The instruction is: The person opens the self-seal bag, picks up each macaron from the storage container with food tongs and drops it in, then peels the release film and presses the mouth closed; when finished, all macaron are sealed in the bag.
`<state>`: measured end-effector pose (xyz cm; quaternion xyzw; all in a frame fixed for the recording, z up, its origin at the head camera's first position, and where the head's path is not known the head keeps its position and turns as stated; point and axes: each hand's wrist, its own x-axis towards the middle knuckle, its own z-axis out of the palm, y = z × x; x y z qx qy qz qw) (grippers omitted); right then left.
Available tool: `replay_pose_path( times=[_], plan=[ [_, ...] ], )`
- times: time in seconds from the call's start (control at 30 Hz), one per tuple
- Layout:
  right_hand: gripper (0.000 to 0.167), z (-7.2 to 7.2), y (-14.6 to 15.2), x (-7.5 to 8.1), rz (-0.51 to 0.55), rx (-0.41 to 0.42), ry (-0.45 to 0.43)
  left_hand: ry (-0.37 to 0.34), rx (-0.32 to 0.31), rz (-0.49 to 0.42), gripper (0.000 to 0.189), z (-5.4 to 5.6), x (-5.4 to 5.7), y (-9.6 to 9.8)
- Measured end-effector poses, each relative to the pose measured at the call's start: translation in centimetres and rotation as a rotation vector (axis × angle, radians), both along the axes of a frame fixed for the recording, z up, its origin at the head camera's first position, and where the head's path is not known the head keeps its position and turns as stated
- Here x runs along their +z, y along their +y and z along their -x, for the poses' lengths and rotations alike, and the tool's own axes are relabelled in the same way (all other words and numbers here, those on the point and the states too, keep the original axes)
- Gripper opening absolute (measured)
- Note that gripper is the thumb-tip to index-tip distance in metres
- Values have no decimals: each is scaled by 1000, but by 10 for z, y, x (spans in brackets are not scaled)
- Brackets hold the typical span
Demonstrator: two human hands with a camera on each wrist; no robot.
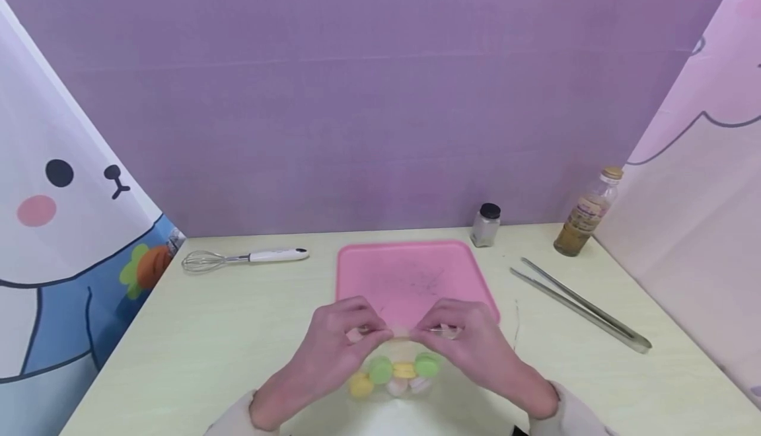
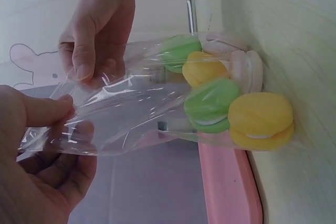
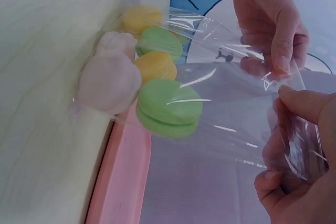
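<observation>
A clear plastic bag (image 2: pixel 142 103) holds several macarons in its lower end, close to the table. Among them are a green macaron (image 2: pixel 212 103), a yellow macaron (image 2: pixel 261 121) and a pale pink macaron (image 3: pixel 110 80). My left hand (image 1: pixel 335 338) pinches the bag's upper edge between thumb and fingers. Opposite it, my right hand (image 1: pixel 472 340) pinches the other side of that edge. The thumbs are close together in the head view, and the film stretches between the hands. In the right wrist view, the film is gathered in folds at the right fingers.
A pink tray (image 1: pixel 392 271) lies just beyond the hands. To the left is a whisk (image 1: pixel 276 255). Metal tongs (image 1: pixel 585 307) lie to the right, with a black-lidded jar (image 1: pixel 485 228) and a corked bottle (image 1: pixel 585 218) behind, near the purple backdrop (image 1: pixel 357 125).
</observation>
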<state>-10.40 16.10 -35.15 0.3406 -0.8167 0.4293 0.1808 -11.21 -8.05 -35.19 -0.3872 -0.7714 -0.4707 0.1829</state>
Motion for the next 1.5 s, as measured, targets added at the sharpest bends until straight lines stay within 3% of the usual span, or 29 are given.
replay_pose_path(
  times=[0.13, 0.5, 0.77, 0.9, 1.13, 1.27, 1.5],
  plan=[
    [8, -5, 10, -1, 23, -38, -65, 1, -7, -13, 10, -1, -1, -1],
    [17, -3, 34, -14, 108, -21, -63, -14, 1, -13, 10, 1, 2, -9],
    [17, -6, 32, -13, 132, 17, -76, -9, 10, 176, 15, 0, 9, -10],
    [16, -6, 31, -13, 126, 16, -57, -50, 43, 241, 21, -2, 10, -1],
    [19, -7, 30, -13, 123, 33, -76, -118, 70, 169, 9, -1, 9, 5],
    [18, -6, 33, -13, 119, 21, -80, -144, 40, 138, 4, 0, 13, -2],
    [13, -9, 40, -13, 128, -19, -140, -280, 28, 69, 5, -4, 14, -19]
  ],
)
